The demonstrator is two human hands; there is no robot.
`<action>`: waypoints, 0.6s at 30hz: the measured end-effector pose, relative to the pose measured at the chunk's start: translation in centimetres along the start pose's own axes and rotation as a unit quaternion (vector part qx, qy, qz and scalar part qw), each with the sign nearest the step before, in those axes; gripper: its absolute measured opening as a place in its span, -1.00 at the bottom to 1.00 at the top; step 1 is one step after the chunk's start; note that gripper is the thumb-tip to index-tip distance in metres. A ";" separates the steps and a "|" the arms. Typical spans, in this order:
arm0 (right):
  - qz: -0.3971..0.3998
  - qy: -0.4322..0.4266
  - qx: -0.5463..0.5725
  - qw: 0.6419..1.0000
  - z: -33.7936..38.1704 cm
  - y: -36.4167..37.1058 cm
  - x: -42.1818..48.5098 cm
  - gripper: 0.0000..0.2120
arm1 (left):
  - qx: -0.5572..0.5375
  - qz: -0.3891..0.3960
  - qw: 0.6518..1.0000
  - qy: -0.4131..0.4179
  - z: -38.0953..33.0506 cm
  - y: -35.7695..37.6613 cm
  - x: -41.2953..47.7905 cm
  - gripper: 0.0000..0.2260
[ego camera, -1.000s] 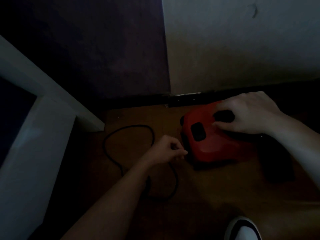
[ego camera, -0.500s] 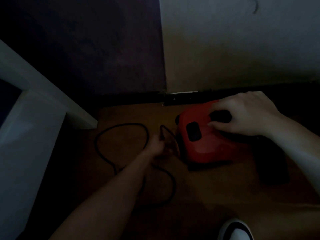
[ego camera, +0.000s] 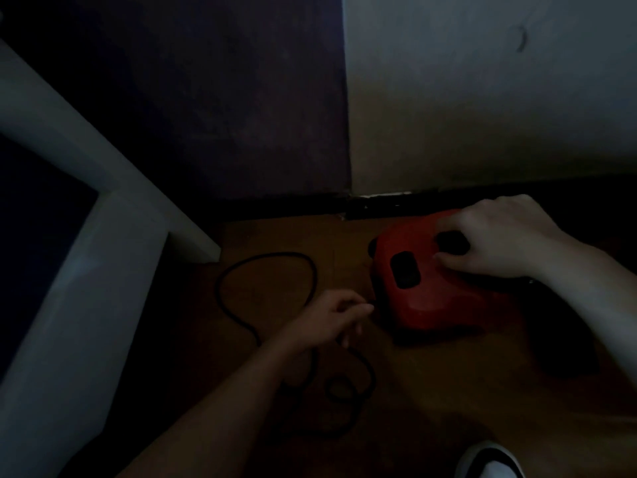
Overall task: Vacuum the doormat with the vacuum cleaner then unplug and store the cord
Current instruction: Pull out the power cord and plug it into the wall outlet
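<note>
Right hand (ego camera: 499, 239) lies on top of the vacuum (ego camera: 441, 298) at centre right of the frame, fingers bent over the red shell, thumb and forefinger curved around a black oval patch. Left hand (ego camera: 331, 315) reaches in from the bottom centre to just beside the vacuum's left end, fingers curled and pinching the cord (ego camera: 275, 254) close to where it meets the body.

A pale wall (ego camera: 482, 98) fills the upper right, and a dark panel (ego camera: 206, 98) fills the upper centre. A white frame (ego camera: 86, 305) slants down the left side. Brown floor (ego camera: 448, 391) covers the lower half, and a black skirting (ego camera: 379, 203) runs along its top edge.

The vacuum sits on the floor just below the skirting. Its long axis runs from centre towards the lower right of the frame: the rounded red end points left, at the left hand, and a dark part trails off lower right into shadow. A 2nd black patch shows on the red top, left of the right hand.

The cord lies in 1 wide loop at centre left, then passes under the left forearm into smaller coils at bottom centre. Light is too low to follow its end.

A white shoe (ego camera: 489, 464) with a dark band shows at the bottom right edge.
</note>
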State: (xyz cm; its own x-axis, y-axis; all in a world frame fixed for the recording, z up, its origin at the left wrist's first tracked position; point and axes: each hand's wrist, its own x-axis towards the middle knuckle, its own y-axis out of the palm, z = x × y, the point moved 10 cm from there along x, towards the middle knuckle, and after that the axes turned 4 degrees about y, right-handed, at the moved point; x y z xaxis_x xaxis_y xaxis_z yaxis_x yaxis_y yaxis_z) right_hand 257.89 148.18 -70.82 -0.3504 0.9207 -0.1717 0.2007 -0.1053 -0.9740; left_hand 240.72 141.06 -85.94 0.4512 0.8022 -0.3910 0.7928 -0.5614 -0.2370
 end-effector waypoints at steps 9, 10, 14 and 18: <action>-0.020 0.005 -0.008 1.000 0.1 0.4 0.4 -0.59 | -0.086 0.011 0.982 -0.169 6.1 5.7 1.5 -0.78; -0.020 0.005 -0.008 1.000 0.0 0.4 0.4 -0.59 | -0.070 0.003 0.980 -0.185 7.2 5.8 1.8 -0.76; -0.019 0.000 -0.008 1.000 -0.2 0.7 0.5 -0.58 | -0.043 -0.118 0.969 -0.211 10.2 2.5 3.7 -0.77; -0.034 -0.009 -0.008 0.999 -0.2 0.7 0.6 -0.58 | 0.007 -0.177 0.975 -0.132 7.5 -2.8 6.1 -0.73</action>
State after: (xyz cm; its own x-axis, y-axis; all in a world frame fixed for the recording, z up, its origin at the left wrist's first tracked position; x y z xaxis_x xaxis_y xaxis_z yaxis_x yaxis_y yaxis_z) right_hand 258.00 148.74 -71.61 -0.3808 0.9183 -0.1084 0.1901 -0.0370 -0.9811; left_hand 238.18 145.99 -94.29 0.0274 0.8672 -0.4972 0.8731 -0.2629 -0.4106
